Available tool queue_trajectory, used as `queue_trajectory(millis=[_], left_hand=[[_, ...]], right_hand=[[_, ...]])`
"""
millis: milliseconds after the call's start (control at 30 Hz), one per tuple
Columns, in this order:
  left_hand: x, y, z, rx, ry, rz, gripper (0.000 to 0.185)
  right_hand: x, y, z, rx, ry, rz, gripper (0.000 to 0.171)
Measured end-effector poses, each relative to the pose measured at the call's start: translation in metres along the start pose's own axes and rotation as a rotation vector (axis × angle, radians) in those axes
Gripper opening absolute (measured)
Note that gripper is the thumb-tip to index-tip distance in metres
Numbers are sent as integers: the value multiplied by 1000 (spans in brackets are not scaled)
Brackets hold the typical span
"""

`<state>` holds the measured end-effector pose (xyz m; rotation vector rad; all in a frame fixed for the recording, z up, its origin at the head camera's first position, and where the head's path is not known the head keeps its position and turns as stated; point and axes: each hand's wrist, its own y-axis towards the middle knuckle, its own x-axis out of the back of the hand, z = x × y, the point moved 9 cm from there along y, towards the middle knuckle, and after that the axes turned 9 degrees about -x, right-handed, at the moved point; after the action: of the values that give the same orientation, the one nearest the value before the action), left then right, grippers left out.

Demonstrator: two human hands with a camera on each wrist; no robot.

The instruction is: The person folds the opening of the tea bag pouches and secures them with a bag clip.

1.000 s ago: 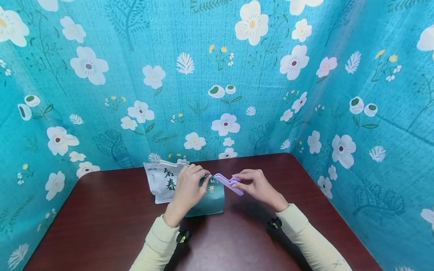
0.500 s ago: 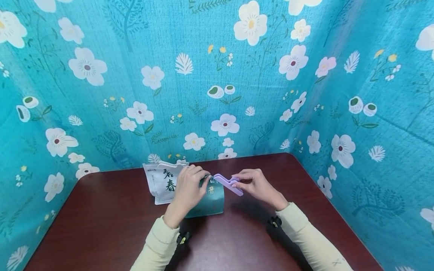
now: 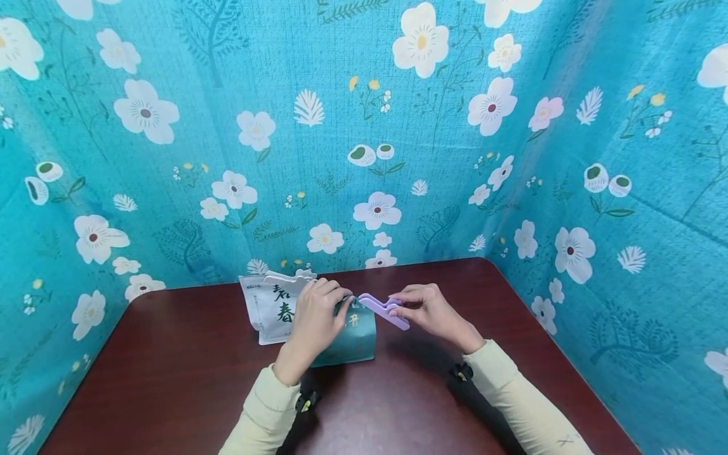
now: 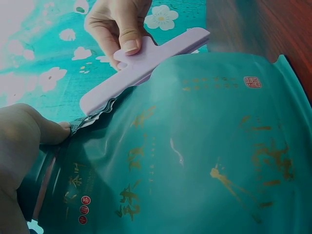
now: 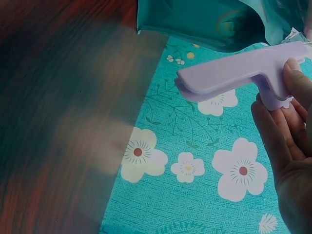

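- A green bag (image 3: 352, 338) stands upright on the dark red table (image 3: 170, 385), near its middle, just on the near side of the far edge.
- The left hand (image 3: 313, 322) grips the bag's upper left corner; its fingers (image 4: 29, 136) are curled and pinch the crinkled top seam, as the left wrist view shows.
- The right hand (image 3: 432, 313), at 3 o'clock of the bag, holds a purple clip (image 3: 383, 309) by its handle, thumb (image 4: 129, 46) pressed on top and the other fingers curled beneath.
- The clip slants from the right hand toward 10 o'clock, and its far end sits over the bag's top edge, just beside the left fingertips.
- Whether the clip's two arms are closed on the seam I cannot tell; in the right wrist view they lie close together.
- A white bag (image 3: 273, 306) with dark lettering lies at 10 o'clock of the green one, partly behind the left hand.
- A blue flowered cloth (image 3: 364, 126) walls in the table on three sides.
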<state>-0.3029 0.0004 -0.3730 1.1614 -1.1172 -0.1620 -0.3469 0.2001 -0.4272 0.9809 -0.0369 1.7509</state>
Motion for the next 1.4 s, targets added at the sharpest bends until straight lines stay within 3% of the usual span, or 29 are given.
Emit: queue_trajectory(millis=[667,867,1400], left_hand=[[3,3,3,9,-19,3,5],[2,4,1,8,-15,9,5],[5,0,9,36,-118,23,6]], right_hand=[[-3,8,8,26,8,48,28],[-8,14,15,74,-3,49,26],[-12,22,21,128,7,20,27]])
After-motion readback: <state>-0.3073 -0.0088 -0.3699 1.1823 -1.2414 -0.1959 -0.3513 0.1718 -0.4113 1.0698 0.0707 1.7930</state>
